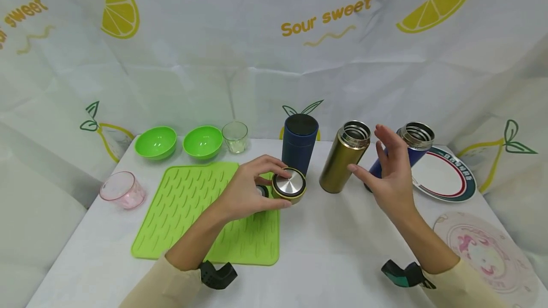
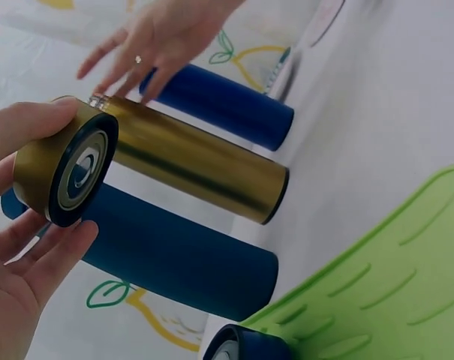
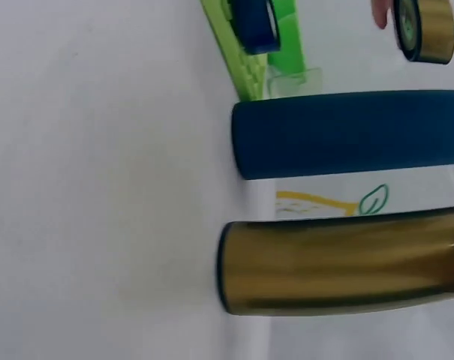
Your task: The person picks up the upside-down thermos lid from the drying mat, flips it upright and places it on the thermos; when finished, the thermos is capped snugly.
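Observation:
My left hand (image 1: 246, 187) pinches a gold thermos lid (image 1: 289, 185) between thumb and fingers, its steel top turned up in the head view. In the left wrist view its threaded underside shows, and the lid is held above the table. My right hand (image 1: 393, 179) is raised with fingers spread, beside an uncapped gold thermos (image 1: 340, 165); its thumb overlaps that thermos in the head view. Behind the right hand stands an uncapped blue thermos (image 1: 414, 149), partly hidden. A dark blue thermos (image 1: 298, 144) stands with its top covered. A blue lid (image 2: 268, 345) rests on the green mat, mostly behind my left hand in the head view.
The green ridged mat (image 1: 184, 213) lies at left centre. Two green bowls (image 1: 156, 149) and a clear glass (image 1: 235, 141) stand along the back. A pink glass (image 1: 128, 194) is far left. On the right are a white plate (image 1: 432, 175) and a round pink-patterned mat (image 1: 509, 270).

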Tool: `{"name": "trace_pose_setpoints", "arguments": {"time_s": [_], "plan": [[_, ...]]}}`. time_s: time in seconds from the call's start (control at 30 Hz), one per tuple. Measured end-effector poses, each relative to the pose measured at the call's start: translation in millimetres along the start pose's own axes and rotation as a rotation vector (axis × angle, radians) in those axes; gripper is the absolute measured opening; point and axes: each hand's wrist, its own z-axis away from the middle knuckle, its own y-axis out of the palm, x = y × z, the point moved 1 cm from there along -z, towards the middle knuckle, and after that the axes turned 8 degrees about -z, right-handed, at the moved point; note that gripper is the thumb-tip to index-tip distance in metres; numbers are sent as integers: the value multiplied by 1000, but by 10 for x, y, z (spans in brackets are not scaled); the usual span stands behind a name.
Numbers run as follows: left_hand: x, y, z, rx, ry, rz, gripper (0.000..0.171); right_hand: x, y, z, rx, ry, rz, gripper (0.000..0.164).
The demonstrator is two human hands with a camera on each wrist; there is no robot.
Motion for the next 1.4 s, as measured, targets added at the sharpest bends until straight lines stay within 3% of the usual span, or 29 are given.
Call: {"name": "trace_pose_setpoints", "arguments": {"time_s": [0.13,0.3,0.73,0.87,1.07,1.4], "plan": [[18,-2,13,0,-15,5,47,-219,-4,-34,8,153,-2,105],[36,4,11,-4,-29,2,46,-466,28,-35,43,254,38,103],[36,0,15,-20,-31,-25,44,-696,47,92,35,299,122,109],[41,-1,9,-21,-25,-36,44,-735,24,101,49,275,154,110],[33,-1,-11,-24,-18,-54,43,-721,-25,47,110,253,190,109],[8,-7,-18,-34,-2,-53,43,-541,-135,-3,246,374,191,105]]}}
